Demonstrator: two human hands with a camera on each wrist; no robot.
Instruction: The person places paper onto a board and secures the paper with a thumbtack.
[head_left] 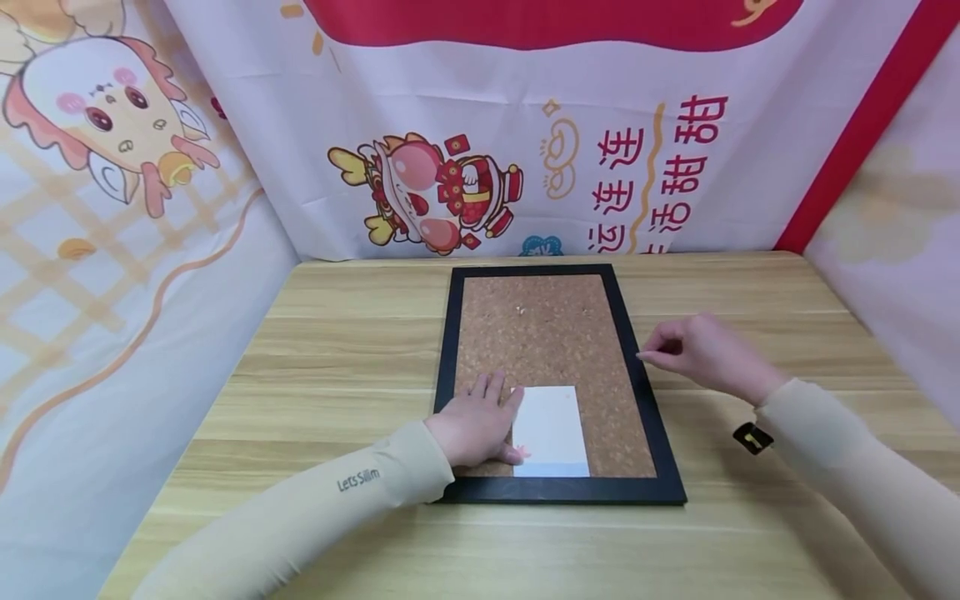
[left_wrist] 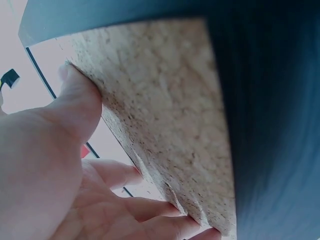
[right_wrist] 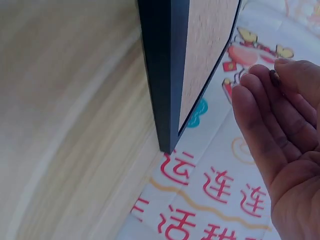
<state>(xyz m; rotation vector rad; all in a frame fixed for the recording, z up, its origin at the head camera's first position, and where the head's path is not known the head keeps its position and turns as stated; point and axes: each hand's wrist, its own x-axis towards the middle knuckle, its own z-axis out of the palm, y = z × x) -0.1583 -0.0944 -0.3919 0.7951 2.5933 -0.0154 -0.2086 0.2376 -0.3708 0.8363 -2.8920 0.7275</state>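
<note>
A cork board (head_left: 555, 342) in a black frame (head_left: 648, 400) lies on the wooden table. On its near part rests a white sheet of paper (head_left: 547, 425) with a pale blue strip along the bottom and a pink mark at lower left. My left hand (head_left: 474, 425) lies with fingers spread on the cork, its thumb and index finger touching the sheet's left edge. Just beyond the frame's right side, my right hand (head_left: 708, 354) pinches a tiny dark, shiny thumbtack (right_wrist: 274, 77) between thumb and fingertips, raised above the table.
Small light specks (head_left: 521, 310) sit on the upper cork. A black tag (head_left: 752, 437) hangs by the right sleeve. Behind the table (head_left: 337, 350) hangs a printed cloth (head_left: 420, 83), and further cloths border both sides.
</note>
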